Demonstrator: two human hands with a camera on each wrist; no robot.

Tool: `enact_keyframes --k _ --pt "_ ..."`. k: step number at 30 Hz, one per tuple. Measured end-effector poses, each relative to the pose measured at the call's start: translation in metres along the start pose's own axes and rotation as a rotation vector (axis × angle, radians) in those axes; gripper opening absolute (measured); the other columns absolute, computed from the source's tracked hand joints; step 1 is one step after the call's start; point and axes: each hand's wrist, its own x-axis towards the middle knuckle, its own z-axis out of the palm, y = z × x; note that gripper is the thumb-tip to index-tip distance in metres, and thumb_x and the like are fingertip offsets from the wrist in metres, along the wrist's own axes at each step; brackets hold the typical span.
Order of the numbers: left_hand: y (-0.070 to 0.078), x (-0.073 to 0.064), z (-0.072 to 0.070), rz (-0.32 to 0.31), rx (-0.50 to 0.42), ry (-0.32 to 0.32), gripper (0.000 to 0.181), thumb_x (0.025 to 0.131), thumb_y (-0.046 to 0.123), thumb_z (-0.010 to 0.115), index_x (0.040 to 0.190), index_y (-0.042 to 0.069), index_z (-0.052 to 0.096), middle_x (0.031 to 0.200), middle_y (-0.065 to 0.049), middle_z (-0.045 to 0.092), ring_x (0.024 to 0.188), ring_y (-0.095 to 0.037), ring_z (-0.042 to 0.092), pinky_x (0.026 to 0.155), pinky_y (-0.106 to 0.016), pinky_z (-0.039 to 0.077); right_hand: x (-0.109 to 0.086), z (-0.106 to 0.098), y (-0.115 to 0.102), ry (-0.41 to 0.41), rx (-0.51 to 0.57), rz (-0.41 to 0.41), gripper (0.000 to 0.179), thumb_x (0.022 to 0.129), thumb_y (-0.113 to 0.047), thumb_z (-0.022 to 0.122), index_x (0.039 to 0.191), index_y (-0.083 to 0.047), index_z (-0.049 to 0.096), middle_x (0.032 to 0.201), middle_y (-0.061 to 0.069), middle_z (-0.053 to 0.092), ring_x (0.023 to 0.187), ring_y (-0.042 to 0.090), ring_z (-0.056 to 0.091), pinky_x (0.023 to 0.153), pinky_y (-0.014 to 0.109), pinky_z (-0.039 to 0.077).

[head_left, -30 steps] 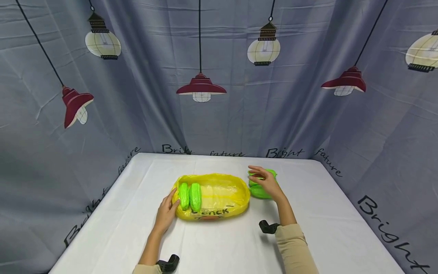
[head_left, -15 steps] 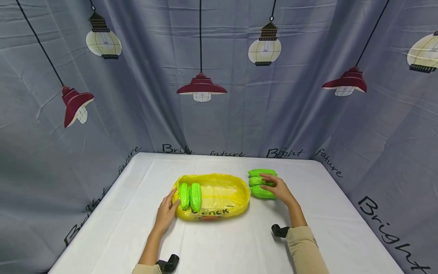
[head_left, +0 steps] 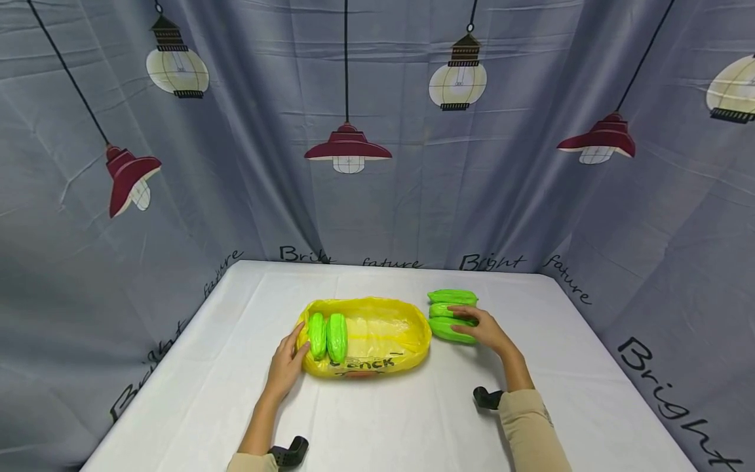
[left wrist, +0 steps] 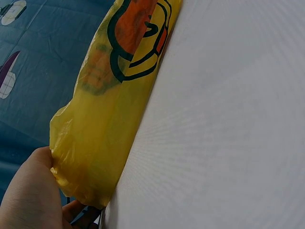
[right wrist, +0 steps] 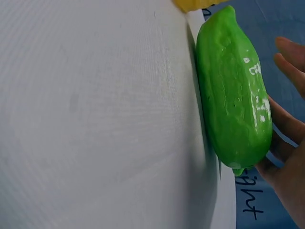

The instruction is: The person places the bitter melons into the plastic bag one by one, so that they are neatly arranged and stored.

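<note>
A yellow plastic bag (head_left: 383, 334), opened into an oval with a cartoon print, lies on the white table. Two glossy green vegetables (head_left: 337, 339), ridged like bitter melons, lie side by side at its left end. My left hand (head_left: 284, 370) touches that end, thumb and fingers spread along the rim. Right of the bag are three more green vegetables (head_left: 452, 297) in a stack of rows. Over the two nearer ones is my right hand (head_left: 486, 331), fingers loosely extended. In the right wrist view its fingers (right wrist: 286, 119) reach behind the nearest green vegetable (right wrist: 233, 95).
The white-covered table (head_left: 377, 426) runs up to a grey-blue curtain (head_left: 383, 203) printed with lamps and lettering. Black camera mounts (head_left: 488, 398) sit on both wrists, over beige sleeves.
My right hand has moved right and lower, from over the farther green vegetables to over the nearer two. My left hand stays at the bag's left end.
</note>
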Motion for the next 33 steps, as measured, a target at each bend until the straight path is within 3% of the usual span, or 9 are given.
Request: enact_keyframes --k 3,8,16,20,28,33 --pt "-0.001 0.000 0.000 0.005 0.001 0.002 0.051 0.096 0.034 0.049 0.143 0.018 0.036 0.134 -0.022 0.042 0.123 -0.043 0.038 0.099 -0.060 0.027 -0.005 -0.001 -0.011 -0.017 -0.003 -0.017 0.047 0.085 -0.009 0.066 0.127 0.006 0.051 0.125 0.028 0.050 0.115 0.046 0.045 0.094 0.060 0.033" --pt "-0.001 0.000 0.000 0.010 0.005 0.004 0.051 0.096 0.033 0.049 0.142 0.017 0.037 0.133 -0.023 0.043 0.122 -0.043 0.038 0.098 -0.060 0.028 -0.010 -0.003 -0.013 -0.039 -0.030 -0.025 0.044 0.086 -0.009 0.065 0.126 0.005 0.053 0.125 0.026 0.051 0.112 0.046 0.047 0.090 0.055 0.038" --pt "-0.001 0.001 -0.001 0.009 0.008 -0.001 0.051 0.096 0.034 0.049 0.143 0.018 0.036 0.134 -0.023 0.042 0.122 -0.043 0.038 0.098 -0.061 0.028 -0.004 0.000 0.028 -0.082 -0.062 -0.038 0.041 0.087 -0.024 0.065 0.124 -0.009 0.059 0.124 0.013 0.056 0.109 0.031 0.051 0.088 0.046 0.041" --pt "-0.001 0.000 0.000 0.003 0.002 -0.006 0.051 0.096 0.035 0.048 0.143 0.019 0.036 0.134 -0.022 0.041 0.123 -0.043 0.037 0.098 -0.061 0.028 -0.005 0.000 0.032 -0.117 -0.086 -0.069 0.038 0.089 -0.023 0.062 0.124 -0.010 0.060 0.123 0.010 0.057 0.107 0.028 0.052 0.082 0.041 0.044" --pt "-0.002 0.000 0.000 0.009 0.005 0.002 0.051 0.096 0.034 0.049 0.142 0.018 0.037 0.133 -0.023 0.043 0.122 -0.043 0.038 0.098 -0.060 0.029 -0.008 0.002 0.028 -0.160 -0.001 0.033 0.044 0.088 -0.026 0.063 0.128 -0.009 0.056 0.130 0.013 0.051 0.114 0.031 0.047 0.085 0.038 0.042" --pt "-0.001 0.000 0.000 0.000 0.003 0.003 0.050 0.096 0.033 0.049 0.142 0.018 0.038 0.134 -0.022 0.042 0.123 -0.042 0.037 0.099 -0.059 0.028 -0.012 0.002 0.019 -0.176 0.035 0.052 0.047 0.088 -0.019 0.063 0.131 -0.005 0.051 0.134 0.020 0.046 0.119 0.040 0.041 0.090 0.047 0.041"
